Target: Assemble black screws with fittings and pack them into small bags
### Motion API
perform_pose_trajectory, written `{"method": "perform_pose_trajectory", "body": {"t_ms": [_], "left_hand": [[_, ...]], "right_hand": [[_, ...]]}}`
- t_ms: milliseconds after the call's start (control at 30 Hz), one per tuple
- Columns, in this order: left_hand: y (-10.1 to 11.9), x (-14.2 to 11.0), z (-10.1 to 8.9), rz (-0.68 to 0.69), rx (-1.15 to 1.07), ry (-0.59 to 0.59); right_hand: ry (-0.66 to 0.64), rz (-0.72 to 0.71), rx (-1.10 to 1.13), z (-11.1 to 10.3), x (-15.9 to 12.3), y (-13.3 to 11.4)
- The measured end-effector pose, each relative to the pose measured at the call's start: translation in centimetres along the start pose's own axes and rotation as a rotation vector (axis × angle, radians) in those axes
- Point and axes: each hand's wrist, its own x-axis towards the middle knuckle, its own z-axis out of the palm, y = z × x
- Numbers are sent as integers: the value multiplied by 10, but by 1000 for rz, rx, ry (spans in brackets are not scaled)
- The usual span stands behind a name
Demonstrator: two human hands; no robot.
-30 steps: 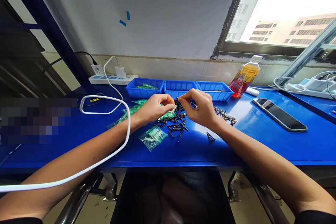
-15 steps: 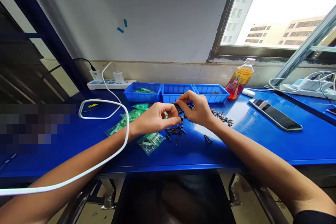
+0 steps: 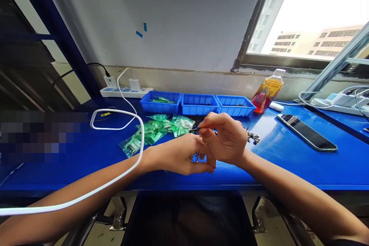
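Blue worktop [image 3: 288, 161] runs wide; three blue trays [image 3: 198, 104] line the back edge; green packets [image 3: 152, 130] lie scattered left of centre; silver screws [image 3: 253, 137] sit right of the hands; a phone [image 3: 306, 137] lies flat at right; bottle [image 3: 267, 91] stands behind; white cable [image 3: 115, 119] loops at left.

On the desk [image 3: 288, 161], 3 trays [image 3: 198, 104] sit in a row at frame centre, the power strip [image 3: 123, 91] to their left, the bottle [image 3: 267, 91] and phone [image 3: 307, 132] to their right, plastic bags [image 3: 152, 130] just below.
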Motion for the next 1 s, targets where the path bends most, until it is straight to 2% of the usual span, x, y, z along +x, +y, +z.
{"method": "perform_pose_trajectory", "body": {"t_ms": [667, 1000], "left_hand": [[-2, 0, 3, 12, 16, -74], [5, -1, 1, 27, 26, -134]], "right_hand": [[8, 6, 69, 0, 0, -4], [-12, 53, -54, -1, 0, -4]]}}
